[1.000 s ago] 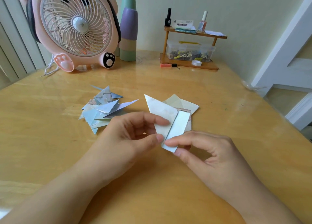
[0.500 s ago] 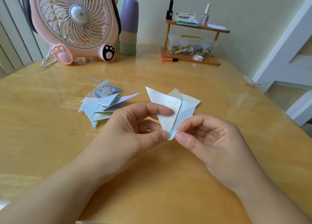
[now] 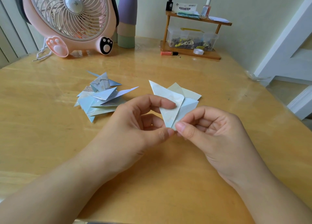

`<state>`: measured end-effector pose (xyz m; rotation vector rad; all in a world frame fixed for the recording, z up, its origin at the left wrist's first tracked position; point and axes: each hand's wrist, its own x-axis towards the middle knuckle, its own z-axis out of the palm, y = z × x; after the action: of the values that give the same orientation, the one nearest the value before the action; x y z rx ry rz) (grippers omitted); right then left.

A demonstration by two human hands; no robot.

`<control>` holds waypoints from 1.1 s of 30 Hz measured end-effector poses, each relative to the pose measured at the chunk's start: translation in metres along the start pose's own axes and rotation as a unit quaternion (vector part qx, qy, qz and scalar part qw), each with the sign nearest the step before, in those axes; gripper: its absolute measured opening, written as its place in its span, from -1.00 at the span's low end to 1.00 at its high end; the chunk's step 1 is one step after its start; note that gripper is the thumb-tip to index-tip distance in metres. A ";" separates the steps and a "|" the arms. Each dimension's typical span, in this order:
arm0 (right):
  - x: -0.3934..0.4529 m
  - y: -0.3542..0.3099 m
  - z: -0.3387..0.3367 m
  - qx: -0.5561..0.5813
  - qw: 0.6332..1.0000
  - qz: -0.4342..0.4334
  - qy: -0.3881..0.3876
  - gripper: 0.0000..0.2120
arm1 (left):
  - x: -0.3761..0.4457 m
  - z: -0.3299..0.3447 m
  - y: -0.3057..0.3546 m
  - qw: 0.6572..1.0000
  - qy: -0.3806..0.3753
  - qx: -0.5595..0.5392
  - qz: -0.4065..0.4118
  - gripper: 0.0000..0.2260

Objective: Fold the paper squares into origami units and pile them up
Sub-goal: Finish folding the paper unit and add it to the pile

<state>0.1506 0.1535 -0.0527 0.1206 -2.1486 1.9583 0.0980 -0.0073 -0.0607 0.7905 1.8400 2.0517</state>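
Note:
A pale blue paper piece (image 3: 170, 103), partly folded into a pointed shape, is held just above the wooden table (image 3: 50, 139). My left hand (image 3: 135, 122) pinches it, forefinger on its face and thumb at its lower tip. My right hand (image 3: 211, 131) pinches the same lower tip between thumb and curled fingers. Behind the held piece lie a few unfolded cream and pale paper squares (image 3: 189, 92). To the left sits a loose pile of folded blue units (image 3: 101, 98).
A pink fan (image 3: 70, 19) stands at the back left beside a pastel striped bottle (image 3: 127, 17). A small wooden shelf (image 3: 190, 51) with nail polish bottles and a clear box is at the back right. The table edge runs along the right.
My right hand has folded the paper's right flap up and inward, and its fingers have curled close to the lower tip. The paper now forms a narrower point.

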 end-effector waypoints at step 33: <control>0.001 -0.005 0.002 -0.023 0.999 0.032 0.034 -0.87 | 0.000 0.001 -0.002 1.000 -0.002 -0.015 -0.025 -0.65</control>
<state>0.1508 0.1508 -0.0481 -0.0213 -2.1777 1.9162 0.0977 -0.0060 -0.0630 0.7330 1.8036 2.0402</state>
